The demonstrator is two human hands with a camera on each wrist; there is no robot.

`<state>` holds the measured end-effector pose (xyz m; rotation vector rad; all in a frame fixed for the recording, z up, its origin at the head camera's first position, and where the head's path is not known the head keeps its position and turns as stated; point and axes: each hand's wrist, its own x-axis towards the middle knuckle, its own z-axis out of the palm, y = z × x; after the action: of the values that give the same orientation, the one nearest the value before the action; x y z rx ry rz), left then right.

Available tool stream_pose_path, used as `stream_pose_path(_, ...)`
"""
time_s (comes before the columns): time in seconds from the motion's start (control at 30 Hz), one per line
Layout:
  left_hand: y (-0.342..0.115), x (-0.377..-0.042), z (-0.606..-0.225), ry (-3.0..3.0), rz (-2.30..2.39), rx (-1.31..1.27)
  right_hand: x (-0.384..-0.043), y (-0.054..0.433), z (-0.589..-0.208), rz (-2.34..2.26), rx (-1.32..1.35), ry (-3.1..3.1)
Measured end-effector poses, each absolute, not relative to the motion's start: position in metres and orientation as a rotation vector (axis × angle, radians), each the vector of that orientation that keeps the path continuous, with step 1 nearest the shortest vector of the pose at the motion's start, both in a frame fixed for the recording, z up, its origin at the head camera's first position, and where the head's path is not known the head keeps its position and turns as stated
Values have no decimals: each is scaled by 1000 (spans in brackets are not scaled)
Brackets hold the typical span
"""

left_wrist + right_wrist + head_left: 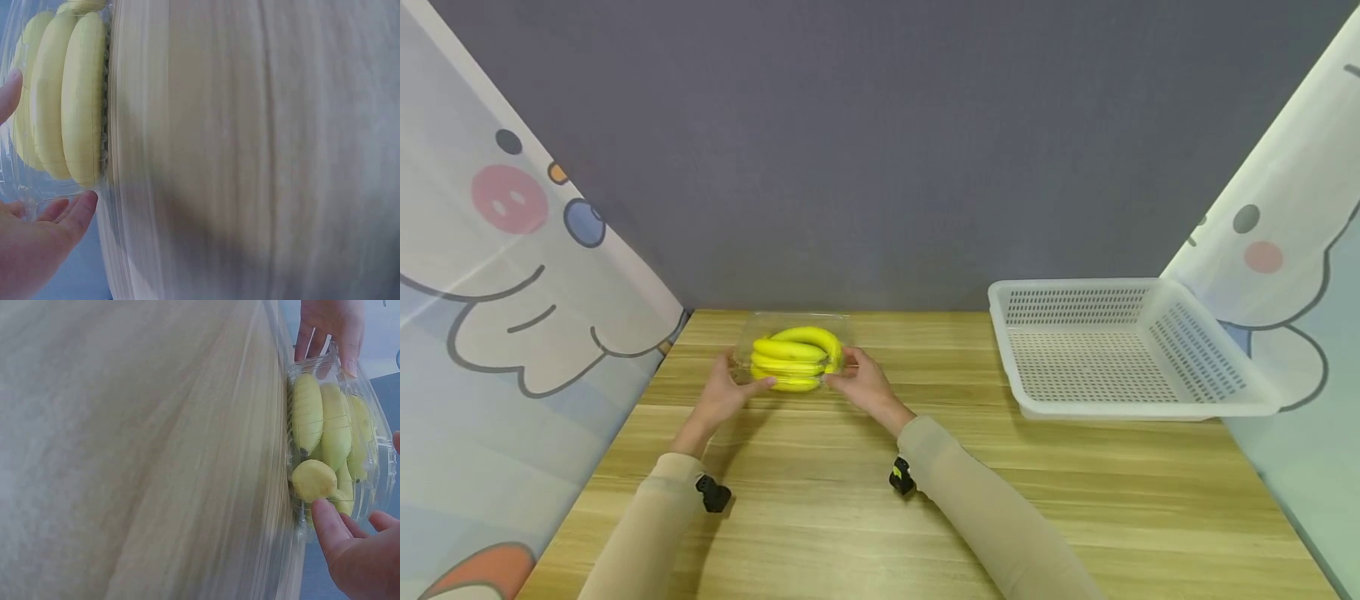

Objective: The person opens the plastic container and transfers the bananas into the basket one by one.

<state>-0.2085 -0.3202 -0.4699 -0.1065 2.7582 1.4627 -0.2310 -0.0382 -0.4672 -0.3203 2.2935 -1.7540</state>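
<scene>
A clear plastic container (801, 317) with several yellow bananas (788, 352) in it is at the back left of the wooden table. My left hand (724, 392) holds its left end, thumb toward the front and fingers at the side. At the opposite end, my right hand (867, 385) grips the container in much the same way. In the left wrist view, bananas (81, 100) show through the plastic beside the left fingers. The right wrist view shows a right fingertip against the plastic near one banana's end (314, 480). Whether the container touches the table I cannot tell.
A white perforated plastic basket (1018, 367) stands at the back right of the table (820, 500). A dark grey panel (880, 150) rises behind the table. Cartoon-printed sheets (535, 333) hang on both sides.
</scene>
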Motion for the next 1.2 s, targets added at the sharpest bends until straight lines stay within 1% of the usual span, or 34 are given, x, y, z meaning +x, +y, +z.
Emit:
stream_pose_path(0.43, -306, -210, -474, 2743, 1514, -86, -230, -33, -469, -1784, -321, 2333)
stream_pose_path(0.87, -284, -214, -474, 2794, 1483, -40, -232, -19, -475, -1829, -274, 2390)
stream_pose_path(1.2, -278, -212, -475, 2782, 1452, -45, -229, -13, -477, -1819, -263, 2420)
